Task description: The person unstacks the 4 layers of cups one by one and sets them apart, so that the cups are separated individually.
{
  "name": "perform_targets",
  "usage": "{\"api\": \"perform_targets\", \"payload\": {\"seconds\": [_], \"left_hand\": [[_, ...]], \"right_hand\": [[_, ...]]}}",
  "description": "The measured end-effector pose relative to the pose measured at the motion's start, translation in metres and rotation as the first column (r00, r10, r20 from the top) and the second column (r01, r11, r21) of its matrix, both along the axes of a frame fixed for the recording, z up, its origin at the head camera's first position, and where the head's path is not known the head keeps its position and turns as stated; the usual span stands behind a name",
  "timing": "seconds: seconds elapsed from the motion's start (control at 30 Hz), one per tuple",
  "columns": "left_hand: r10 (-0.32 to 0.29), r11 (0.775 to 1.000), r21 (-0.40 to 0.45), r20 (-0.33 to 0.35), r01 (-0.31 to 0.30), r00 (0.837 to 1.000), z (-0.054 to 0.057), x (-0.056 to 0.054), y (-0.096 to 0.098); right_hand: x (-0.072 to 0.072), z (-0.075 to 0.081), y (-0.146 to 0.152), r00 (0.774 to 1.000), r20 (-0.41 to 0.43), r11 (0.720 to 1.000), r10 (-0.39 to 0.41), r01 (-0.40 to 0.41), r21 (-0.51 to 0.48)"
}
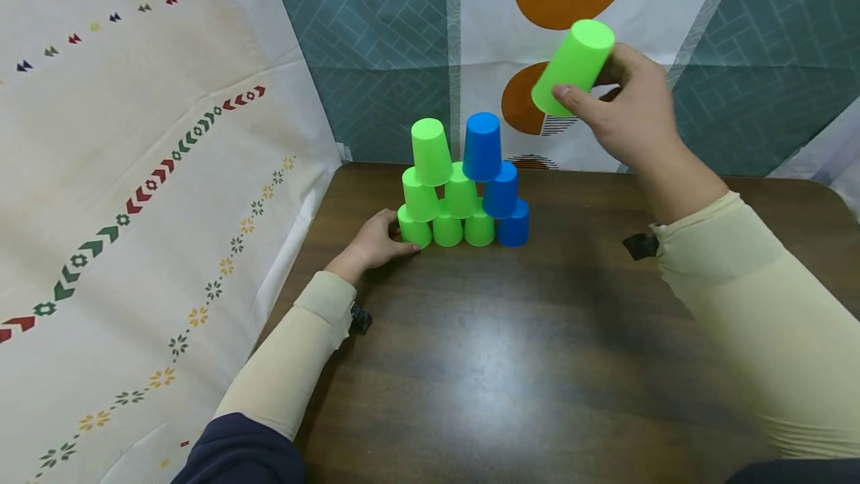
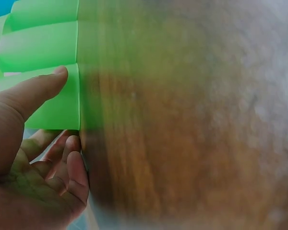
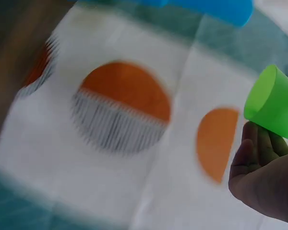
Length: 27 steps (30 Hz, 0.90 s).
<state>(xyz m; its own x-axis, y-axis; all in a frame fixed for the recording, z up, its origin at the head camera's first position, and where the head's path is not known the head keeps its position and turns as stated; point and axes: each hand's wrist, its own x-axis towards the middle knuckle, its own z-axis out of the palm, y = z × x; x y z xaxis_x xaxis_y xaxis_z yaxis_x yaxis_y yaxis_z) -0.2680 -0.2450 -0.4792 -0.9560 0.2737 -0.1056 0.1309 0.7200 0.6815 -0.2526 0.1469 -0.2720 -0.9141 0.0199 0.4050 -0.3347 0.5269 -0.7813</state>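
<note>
Upside-down cups stand stacked in rows on the table. The bottom row has three green cups (image 1: pixel 447 231) and a blue cup (image 1: pixel 513 227). Above are two green cups (image 1: pixel 460 193) and a blue cup (image 1: pixel 501 191); on top, a green cup (image 1: pixel 431 151) and a blue cup (image 1: pixel 482 146) stand apart. My left hand (image 1: pixel 375 243) holds the leftmost bottom cup (image 2: pixel 57 105), thumb on its near side and fingers round its far side. Up at the right, my right hand (image 1: pixel 634 103) grips another green cup (image 1: pixel 574 66), tilted, its mouth facing down and left.
The brown wooden table (image 1: pixel 484 342) reaches back to a patterned cloth wall (image 1: pixel 390 58). A white printed cloth (image 1: pixel 168 208) hangs along the left side. Small black devices sit at both wrists.
</note>
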Motion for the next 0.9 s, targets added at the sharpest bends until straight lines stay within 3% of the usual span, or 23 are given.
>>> {"api": "perform_targets", "payload": {"seconds": [0.1,0.2,0.37,0.53,0.7,0.9], "left_hand": [[0.003,1.0,-0.004,0.002,-0.003,1.0,0.0,0.0,0.001],[0.006,1.0,-0.005,-0.002,-0.006,1.0,0.0,0.0,0.0],[0.011,1.0,-0.005,-0.005,-0.011,1.0,-0.001,0.0,-0.002],[0.007,1.0,-0.009,0.001,-0.007,1.0,0.001,0.002,-0.001],[0.006,1.0,-0.01,0.007,-0.006,1.0,0.002,0.003,0.0],[0.003,1.0,-0.009,0.008,-0.003,1.0,0.004,0.004,0.004]], "right_hand": [[0.003,-0.022,0.038,0.995,0.063,0.996,-0.073,0.069,0.059],[0.003,-0.048,0.075,0.972,0.177,0.98,-0.154,0.127,0.152],[-0.001,-0.095,0.131,0.916,0.326,0.953,-0.233,0.149,0.263],[-0.001,-0.136,0.173,0.889,0.372,0.932,-0.268,0.141,0.333],[0.001,-0.158,0.197,0.867,0.4,0.901,-0.296,0.115,0.419],[-0.001,-0.171,0.211,0.862,0.395,0.884,-0.318,0.119,0.452]]}}
